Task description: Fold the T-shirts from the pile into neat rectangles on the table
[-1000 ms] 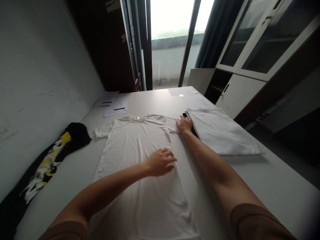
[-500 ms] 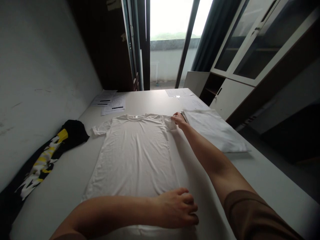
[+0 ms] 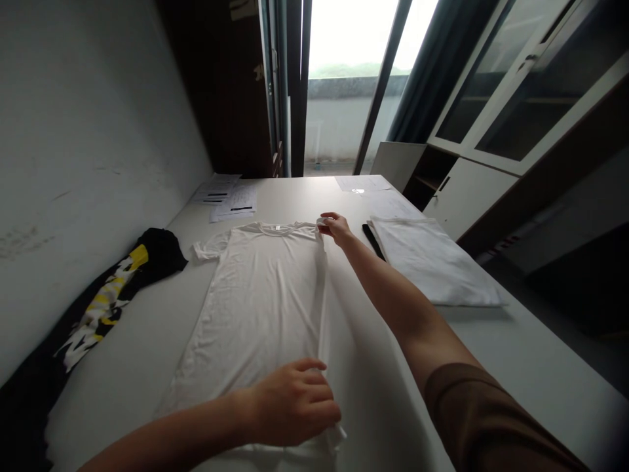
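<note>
A white T-shirt (image 3: 265, 288) lies spread on the white table, its neckline toward the far end and its left sleeve flat. At the shirt's far right, my right hand (image 3: 335, 227) pinches the sleeve end and holds it inward near the shoulder. My left hand (image 3: 295, 403) is closed on the right side edge near the hem, with a bit of fabric showing below the fingers. Between the two hands the right edge is slightly raised from the table.
Folded white cloth (image 3: 432, 259) rests on the right, with a black item (image 3: 373, 241) poking out beneath its left edge. A black garment with yellow and white pattern (image 3: 115, 288) lies along the left wall. Printed papers (image 3: 236, 200) lie at the far left of the table (image 3: 289, 190).
Both hands have moved left, bringing the shirt's right sleeve and side edge inward. My left hand has closed on the edge. The view has shifted slightly.
</note>
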`<state>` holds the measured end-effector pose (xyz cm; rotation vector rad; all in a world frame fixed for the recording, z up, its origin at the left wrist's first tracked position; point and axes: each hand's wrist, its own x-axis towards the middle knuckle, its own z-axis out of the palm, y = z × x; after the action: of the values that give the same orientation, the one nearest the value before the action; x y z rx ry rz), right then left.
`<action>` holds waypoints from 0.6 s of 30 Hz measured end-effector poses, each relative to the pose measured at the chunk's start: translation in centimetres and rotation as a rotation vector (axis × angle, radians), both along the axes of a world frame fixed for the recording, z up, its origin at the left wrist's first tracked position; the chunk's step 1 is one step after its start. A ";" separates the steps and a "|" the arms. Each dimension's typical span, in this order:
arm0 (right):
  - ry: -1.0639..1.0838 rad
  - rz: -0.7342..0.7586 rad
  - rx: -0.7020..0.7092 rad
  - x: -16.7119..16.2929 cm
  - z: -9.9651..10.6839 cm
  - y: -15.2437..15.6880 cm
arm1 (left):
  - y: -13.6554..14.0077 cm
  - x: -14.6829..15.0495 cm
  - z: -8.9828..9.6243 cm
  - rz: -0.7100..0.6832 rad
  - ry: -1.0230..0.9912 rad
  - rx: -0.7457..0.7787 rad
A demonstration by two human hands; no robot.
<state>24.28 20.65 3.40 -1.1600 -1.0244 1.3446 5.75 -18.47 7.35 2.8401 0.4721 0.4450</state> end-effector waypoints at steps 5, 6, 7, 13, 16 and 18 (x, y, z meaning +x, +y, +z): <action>0.007 -0.024 0.006 -3.2 0.1 0.3 | -1.2 -2.3 -0.1 0.017 -0.031 0.008; 0.002 -0.023 0.009 -3.7 0.2 0.4 | -1.4 -2.8 -0.3 0.023 -0.032 0.004; -0.006 -0.022 0.010 -4.2 0.3 0.4 | -1.5 -3.3 -0.5 0.029 -0.032 -0.001; -0.046 -0.032 0.004 -7.6 0.3 0.5 | -1.8 -5.8 -1.9 0.064 -0.057 -0.041; -0.068 -0.056 0.006 -9.5 0.3 0.6 | -1.7 -6.6 -2.1 0.075 -0.093 -0.049; -0.083 -0.060 0.009 -10.7 0.2 0.8 | -1.6 -6.9 -2.1 0.068 -0.120 -0.043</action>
<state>13.58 21.46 3.61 -1.2393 -1.0462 1.2524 -1.20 -20.08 5.28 2.7437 0.5483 0.6072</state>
